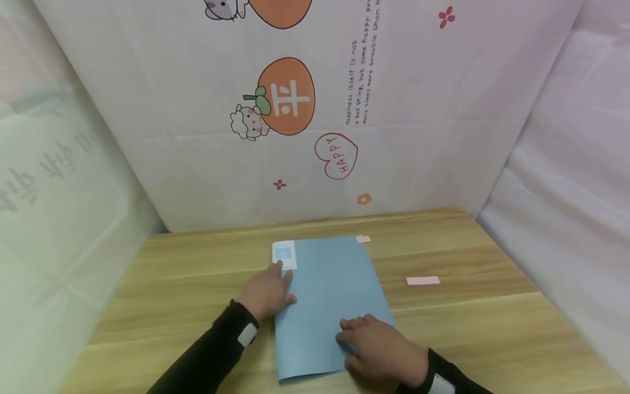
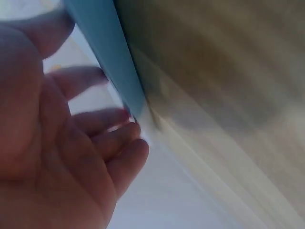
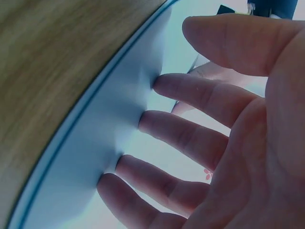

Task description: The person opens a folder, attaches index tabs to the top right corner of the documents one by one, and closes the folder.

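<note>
A flat blue-covered booklet [image 1: 330,290] lies on the wooden table, with a white label [image 1: 291,246] bearing a pale blue square at its top left corner. My left hand [image 1: 266,290] lies along the booklet's left edge, its fingertips touching the lower part of the label. In the left wrist view, the fingers of that hand [image 2: 71,124] reach to the booklet's blue edge [image 2: 109,52]. Over the lower right part of the cover rests my right hand [image 1: 376,347]. The right wrist view shows its fingertips [image 3: 147,119] pressing on the cover, with the thumb held off it.
One pink strip [image 1: 423,280] lies on the table [image 1: 467,323] to the right of the booklet. Another small pink piece [image 1: 363,239] sits by its top right corner. Printed white cloth [image 1: 418,109] hangs behind the table, with more cloth at both sides.
</note>
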Demonstrator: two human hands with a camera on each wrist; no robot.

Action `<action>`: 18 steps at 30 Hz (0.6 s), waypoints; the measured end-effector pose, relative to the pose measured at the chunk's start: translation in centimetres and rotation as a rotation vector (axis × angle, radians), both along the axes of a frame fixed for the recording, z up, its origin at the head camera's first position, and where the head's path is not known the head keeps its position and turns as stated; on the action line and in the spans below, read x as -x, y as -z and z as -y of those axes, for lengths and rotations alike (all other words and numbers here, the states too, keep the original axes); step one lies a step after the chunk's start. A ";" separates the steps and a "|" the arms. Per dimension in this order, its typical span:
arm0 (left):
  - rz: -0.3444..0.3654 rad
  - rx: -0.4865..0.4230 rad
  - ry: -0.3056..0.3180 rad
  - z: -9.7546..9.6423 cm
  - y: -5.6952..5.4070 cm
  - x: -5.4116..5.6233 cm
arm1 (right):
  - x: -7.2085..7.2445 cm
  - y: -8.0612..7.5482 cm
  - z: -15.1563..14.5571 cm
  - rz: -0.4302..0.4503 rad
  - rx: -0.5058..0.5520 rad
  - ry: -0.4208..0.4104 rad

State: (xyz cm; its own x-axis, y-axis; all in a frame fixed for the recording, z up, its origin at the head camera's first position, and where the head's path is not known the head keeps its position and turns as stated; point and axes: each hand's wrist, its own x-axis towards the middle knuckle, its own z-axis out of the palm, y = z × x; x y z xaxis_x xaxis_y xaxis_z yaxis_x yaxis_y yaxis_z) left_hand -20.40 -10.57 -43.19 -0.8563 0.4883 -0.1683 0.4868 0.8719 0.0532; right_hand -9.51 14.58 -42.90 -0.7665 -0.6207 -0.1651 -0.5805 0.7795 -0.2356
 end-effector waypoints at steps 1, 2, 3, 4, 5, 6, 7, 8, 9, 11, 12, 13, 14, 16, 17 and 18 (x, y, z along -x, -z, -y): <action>-0.018 0.006 0.013 0.0 0.1 -0.6 | 0.0 0.1 0.0 -0.003 0.001 -0.002; -0.038 0.013 0.030 0.1 0.3 -1.2 | -0.1 0.1 0.0 -0.008 0.006 -0.005; -0.053 0.024 0.049 0.1 0.2 -2.1 | -0.2 0.2 0.0 -0.013 0.007 -0.012; -0.062 0.042 0.068 0.0 0.1 -3.0 | -0.2 0.3 0.0 -0.018 0.008 -0.020; -0.057 0.048 0.087 0.0 -0.1 -4.0 | -0.3 0.3 0.0 -0.029 0.005 -0.032; -0.037 0.045 0.102 -0.1 -0.3 -5.1 | -0.3 0.4 0.0 -0.045 0.002 -0.045; -0.022 0.047 0.124 -0.3 -0.6 -6.1 | -0.3 0.4 0.1 -0.057 -0.001 -0.053; 0.001 0.043 0.137 -0.5 -0.9 -7.0 | -0.4 0.4 0.0 -0.067 -0.005 -0.058; 0.026 0.042 0.146 -0.6 -1.2 -7.7 | -0.4 0.4 0.0 -0.070 -0.012 -0.060; 0.078 0.022 0.150 -0.8 -1.4 -8.5 | -0.3 0.3 0.0 -0.073 -0.025 -0.054; 0.090 0.022 0.153 -0.9 -1.4 -8.7 | -0.3 0.3 0.1 -0.061 -0.028 -0.044; 0.090 0.022 0.155 -0.8 -1.4 -8.7 | -0.3 0.3 0.1 -0.050 -0.032 -0.032; 0.091 0.022 0.150 -0.8 -1.3 -8.6 | -0.3 0.2 0.2 -0.038 -0.034 -0.021; 0.091 0.026 0.138 -0.7 -1.2 -8.3 | -0.3 0.2 0.4 -0.011 -0.036 0.003; 0.090 0.027 0.135 -0.6 -1.2 -8.2 | -0.3 0.1 0.5 0.003 -0.036 0.014; 0.094 0.025 0.129 -0.6 -1.2 -8.1 | -0.3 0.2 0.5 0.016 -0.035 0.024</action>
State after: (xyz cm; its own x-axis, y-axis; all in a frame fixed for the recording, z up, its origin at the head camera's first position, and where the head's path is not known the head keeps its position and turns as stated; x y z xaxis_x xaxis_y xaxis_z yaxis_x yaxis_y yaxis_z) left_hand -12.28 -10.00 -42.02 -0.7664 0.5880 -0.2587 0.5889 0.8040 0.0826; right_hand -9.18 14.05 -43.06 -0.7780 -0.5959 -0.1989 -0.5579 0.8009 -0.2174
